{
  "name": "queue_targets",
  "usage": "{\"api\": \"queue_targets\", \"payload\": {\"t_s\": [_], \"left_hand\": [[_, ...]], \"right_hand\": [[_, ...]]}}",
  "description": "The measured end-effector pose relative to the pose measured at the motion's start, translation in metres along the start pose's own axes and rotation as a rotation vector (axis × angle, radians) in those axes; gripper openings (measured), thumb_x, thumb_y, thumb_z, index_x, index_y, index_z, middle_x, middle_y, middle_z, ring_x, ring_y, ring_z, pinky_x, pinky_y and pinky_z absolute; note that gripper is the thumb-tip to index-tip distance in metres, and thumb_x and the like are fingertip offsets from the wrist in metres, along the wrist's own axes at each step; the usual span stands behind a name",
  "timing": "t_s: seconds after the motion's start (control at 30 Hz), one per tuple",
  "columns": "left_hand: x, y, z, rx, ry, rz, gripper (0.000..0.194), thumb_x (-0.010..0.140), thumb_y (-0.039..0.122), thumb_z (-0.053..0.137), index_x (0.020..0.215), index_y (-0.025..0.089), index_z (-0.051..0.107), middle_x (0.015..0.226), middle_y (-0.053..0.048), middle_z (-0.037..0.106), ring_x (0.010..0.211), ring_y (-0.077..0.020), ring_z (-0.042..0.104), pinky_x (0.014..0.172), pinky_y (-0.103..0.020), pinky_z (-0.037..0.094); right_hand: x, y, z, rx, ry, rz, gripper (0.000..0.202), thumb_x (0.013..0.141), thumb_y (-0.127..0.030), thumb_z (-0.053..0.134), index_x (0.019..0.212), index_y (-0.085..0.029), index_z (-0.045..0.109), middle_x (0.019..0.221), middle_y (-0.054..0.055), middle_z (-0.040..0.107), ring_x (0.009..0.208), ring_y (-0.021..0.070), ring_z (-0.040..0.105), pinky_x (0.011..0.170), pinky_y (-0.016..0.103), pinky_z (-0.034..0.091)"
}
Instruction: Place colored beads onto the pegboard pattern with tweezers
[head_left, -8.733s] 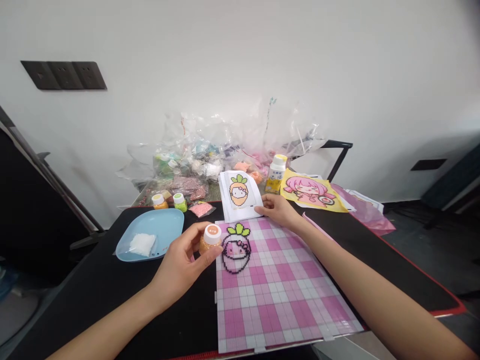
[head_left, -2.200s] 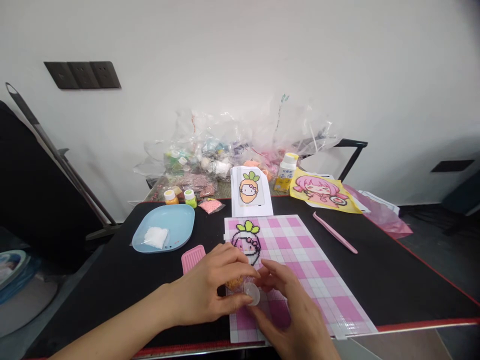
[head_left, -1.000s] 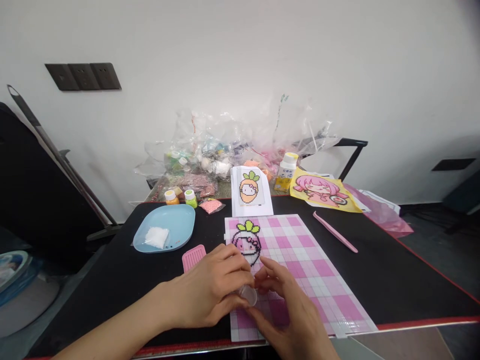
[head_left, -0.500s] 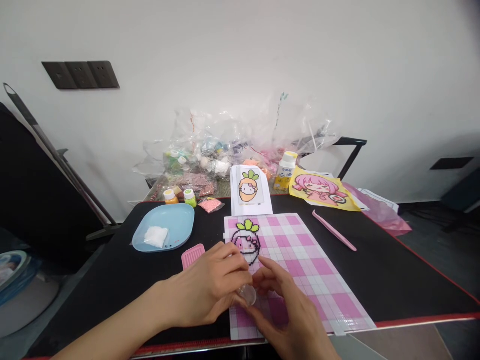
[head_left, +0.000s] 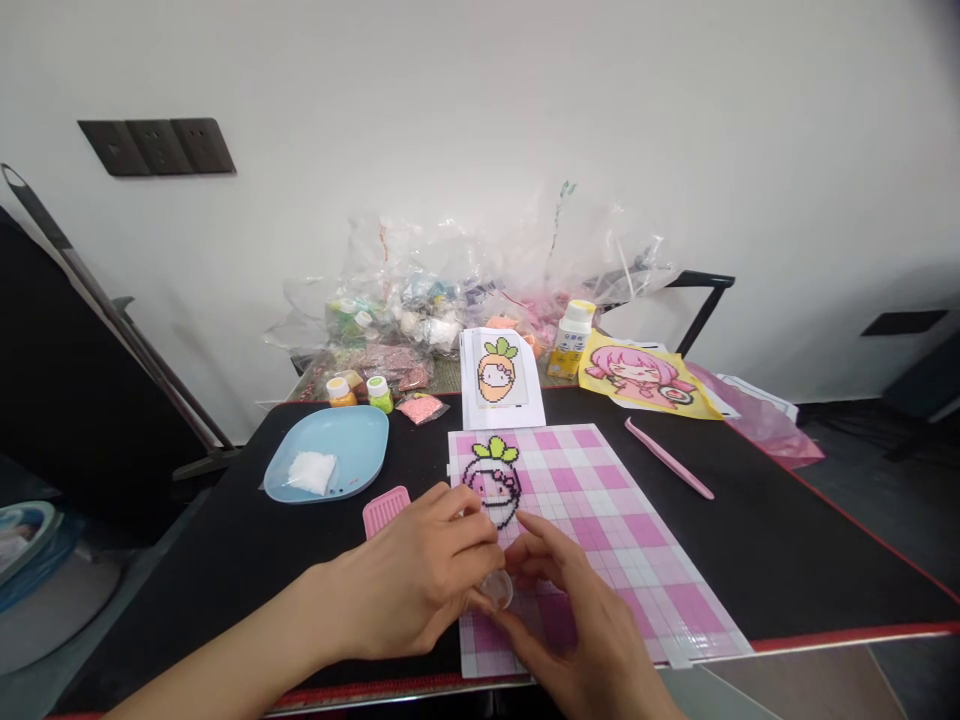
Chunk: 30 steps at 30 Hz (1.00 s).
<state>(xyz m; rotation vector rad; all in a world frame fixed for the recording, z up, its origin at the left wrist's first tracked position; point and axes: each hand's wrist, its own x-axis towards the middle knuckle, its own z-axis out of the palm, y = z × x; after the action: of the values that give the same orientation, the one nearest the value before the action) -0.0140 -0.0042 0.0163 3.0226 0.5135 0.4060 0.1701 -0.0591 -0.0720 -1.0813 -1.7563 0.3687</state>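
Over the lower left of the pink checked pegboard mat (head_left: 622, 560), both hands meet at a small clear plastic jar (head_left: 498, 590). My left hand (head_left: 424, 570) is closed round its left side, and the fingers hide most of it. From the right, my right hand (head_left: 589, 625) curls toward the jar, thumb at its lower edge and fingers bent beside it. Just beyond the fingers, a bead picture (head_left: 495, 452) with green leaves and a black outline lies on the mat. A printed carrot-character pattern (head_left: 496, 375) stands behind it. The pink ridged tray (head_left: 386, 510) is partly behind my left hand.
At left, a blue plate (head_left: 360, 450) holds a white packet (head_left: 311, 472). Orange (head_left: 340, 392) and green (head_left: 380, 394) bead jars and a pink bead packet (head_left: 421, 407) stand behind. Pink tweezers (head_left: 667, 458) lie right of the mat; a white-and-yellow bottle (head_left: 572, 340) is farther back.
The hands keep nearly the same pose; the jar's round clear end has turned slightly between them. The whole view has shifted a little.
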Motion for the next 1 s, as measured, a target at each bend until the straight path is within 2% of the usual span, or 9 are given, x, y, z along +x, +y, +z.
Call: {"api": "queue_targets", "payload": {"t_s": [0.43, 1.0], "left_hand": [[0.0004, 0.0028, -0.002, 0.015, -0.02, -0.009, 0.008, 0.088, 0.011, 0.055, 0.089, 0.016, 0.061, 0.087, -0.007, 0.063, 0.087, -0.023, 0.05, 0.076, -0.036, 0.044], [0.0002, 0.0021, -0.001, 0.021, -0.009, -0.011, 0.007, 0.087, 0.012, 0.056, 0.089, 0.017, 0.059, 0.088, -0.006, 0.064, 0.086, -0.0222, 0.05, 0.076, -0.035, 0.043]], "right_hand": [[-0.0008, 0.0, 0.0003, 0.064, -0.027, 0.003, 0.05, 0.095, -0.034, 0.054, 0.14, -0.025, 0.033, 0.095, 0.005, 0.067, 0.082, 0.0164, 0.07, 0.075, 0.03, 0.063], [-0.0007, 0.001, 0.0002, 0.067, -0.011, -0.003, 0.051, 0.094, -0.034, 0.055, 0.14, -0.024, 0.035, 0.097, 0.005, 0.068, 0.083, 0.0157, 0.07, 0.076, 0.028, 0.062]]}}
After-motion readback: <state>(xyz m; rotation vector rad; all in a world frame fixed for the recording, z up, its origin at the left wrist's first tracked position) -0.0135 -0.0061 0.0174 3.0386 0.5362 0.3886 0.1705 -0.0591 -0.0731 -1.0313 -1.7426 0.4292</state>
